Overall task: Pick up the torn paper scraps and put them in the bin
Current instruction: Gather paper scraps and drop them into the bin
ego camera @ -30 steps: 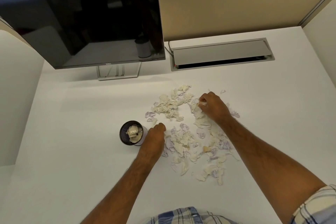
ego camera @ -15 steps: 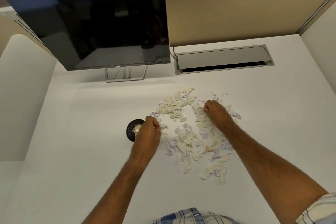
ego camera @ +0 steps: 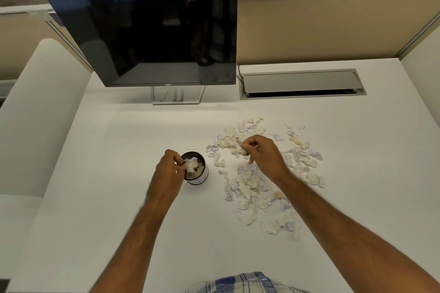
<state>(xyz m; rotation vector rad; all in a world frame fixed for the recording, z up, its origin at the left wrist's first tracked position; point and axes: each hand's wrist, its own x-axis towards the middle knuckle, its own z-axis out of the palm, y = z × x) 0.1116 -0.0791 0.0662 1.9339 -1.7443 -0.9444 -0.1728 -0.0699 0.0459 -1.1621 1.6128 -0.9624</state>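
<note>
A small dark round bin (ego camera: pixel 202 177) stands on the white desk, with pale scraps inside it. My left hand (ego camera: pixel 169 171) is at the bin's left rim, its fingers pinching a white paper scrap (ego camera: pixel 190 163) over the opening. Torn cream and lilac paper scraps (ego camera: pixel 252 183) lie scattered to the right of the bin. My right hand (ego camera: pixel 264 153) hovers over the pile's upper part and pinches a small scrap (ego camera: pixel 240 142) between thumb and fingers.
A dark monitor (ego camera: pixel 154 38) on a stand sits at the back of the desk. A grey cable hatch (ego camera: pixel 302 82) is set into the desk at the back right. Beige partition walls enclose the desk.
My left hand has moved left from the pile to the bin with a scrap. My right hand has lifted off the pile holding a scrap. The camera has tilted up.
</note>
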